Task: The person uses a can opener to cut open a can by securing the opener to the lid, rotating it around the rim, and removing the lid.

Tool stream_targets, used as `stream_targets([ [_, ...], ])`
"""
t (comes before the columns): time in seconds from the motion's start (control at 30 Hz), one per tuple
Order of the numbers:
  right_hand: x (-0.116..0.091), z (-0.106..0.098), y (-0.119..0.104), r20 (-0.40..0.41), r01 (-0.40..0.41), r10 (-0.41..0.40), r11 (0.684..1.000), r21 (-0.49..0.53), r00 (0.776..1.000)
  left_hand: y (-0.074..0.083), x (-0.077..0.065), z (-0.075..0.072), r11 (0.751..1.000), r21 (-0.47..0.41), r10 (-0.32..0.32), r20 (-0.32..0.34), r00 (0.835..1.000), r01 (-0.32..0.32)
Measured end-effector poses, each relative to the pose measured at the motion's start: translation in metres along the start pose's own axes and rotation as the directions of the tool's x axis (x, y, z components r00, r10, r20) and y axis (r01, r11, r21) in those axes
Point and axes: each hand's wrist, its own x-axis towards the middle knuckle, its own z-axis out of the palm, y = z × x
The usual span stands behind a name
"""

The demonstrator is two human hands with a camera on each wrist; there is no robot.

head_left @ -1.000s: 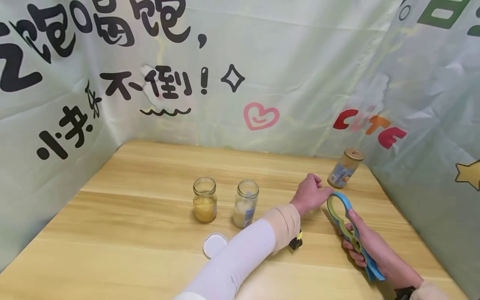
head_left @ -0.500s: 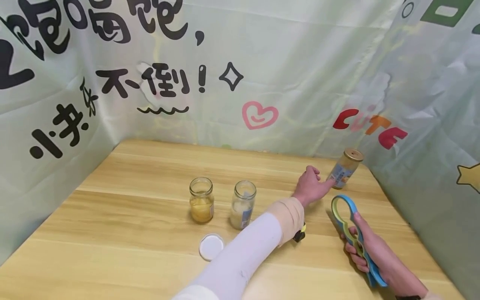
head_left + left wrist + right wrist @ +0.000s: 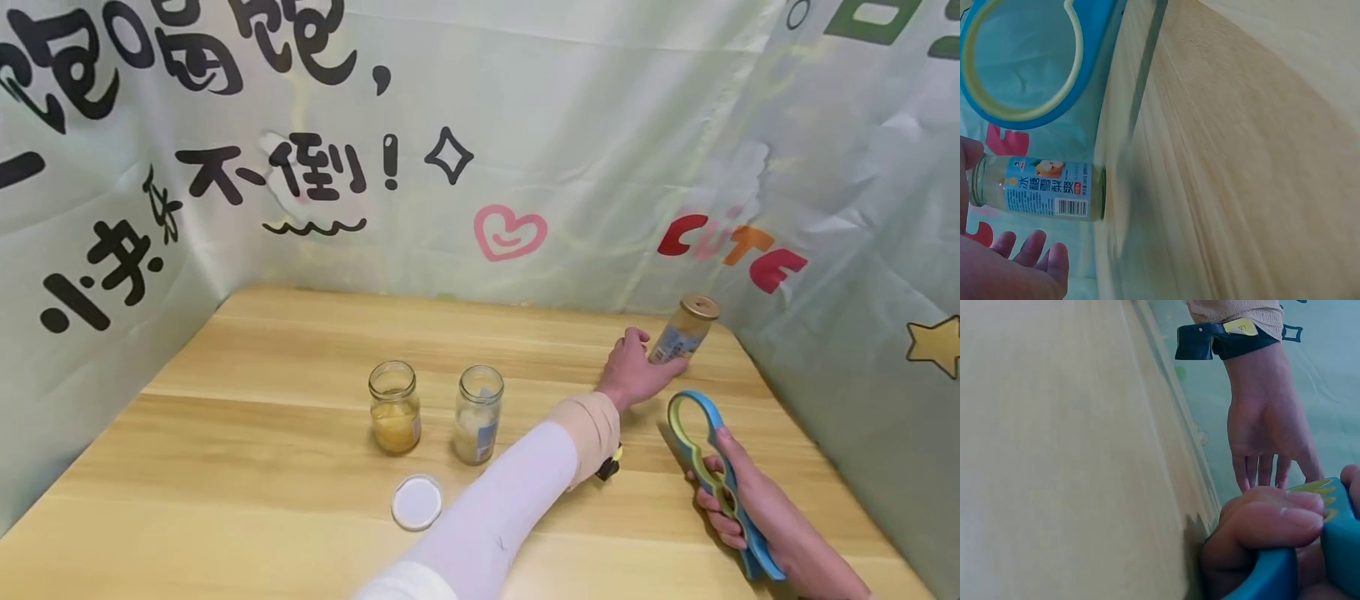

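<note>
A closed glass jar (image 3: 682, 329) with a gold lid and a blue label stands at the back right of the table. My left hand (image 3: 637, 371) reaches to it, thumb extended in front of the jar in the head view. In the left wrist view the fingers (image 3: 1030, 249) spread beside the jar (image 3: 1054, 187), not closed round it. My right hand (image 3: 750, 492) grips a blue and green jar opener (image 3: 705, 450) by its handles. Its looped end points forward, toward the jar, apart from it.
Two open glass jars stand mid-table: one with yellow contents (image 3: 395, 417), one with pale contents (image 3: 477, 421). A white lid (image 3: 417, 502) lies in front of them, beside my left sleeve (image 3: 487, 508). A printed cloth (image 3: 585, 150) surrounds the table (image 3: 225, 467).
My left hand has moved forward and right, up to the closed jar. The right hand keeps its grip on the jar opener and has shifted slightly. The head view has turned a little right.
</note>
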Motion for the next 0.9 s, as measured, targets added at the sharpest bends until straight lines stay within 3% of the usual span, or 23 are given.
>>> stream_targets([
  [0.37,-0.003,-0.001,-0.001,-0.013,0.0,0.001,1.0,0.022,1.0,-0.003,0.009,0.01,1.0,0.017,0.025,0.016,1.0,-0.025],
  [0.53,-0.006,-0.002,-0.003,-0.036,-0.019,0.02,1.0,0.018,0.999,-0.006,0.014,0.012,1.0,0.015,-0.006,0.027,1.0,0.005],
  [0.67,-0.007,-0.001,0.0,-0.024,-0.03,0.031,0.999,0.034,0.999,-0.007,0.014,0.016,1.0,0.004,-0.02,0.058,0.998,0.02],
  [0.9,-0.006,-0.001,-0.001,-0.004,0.002,-0.002,0.999,0.037,1.0,-0.008,0.019,0.022,0.999,-0.031,0.011,0.103,0.995,-0.008],
])
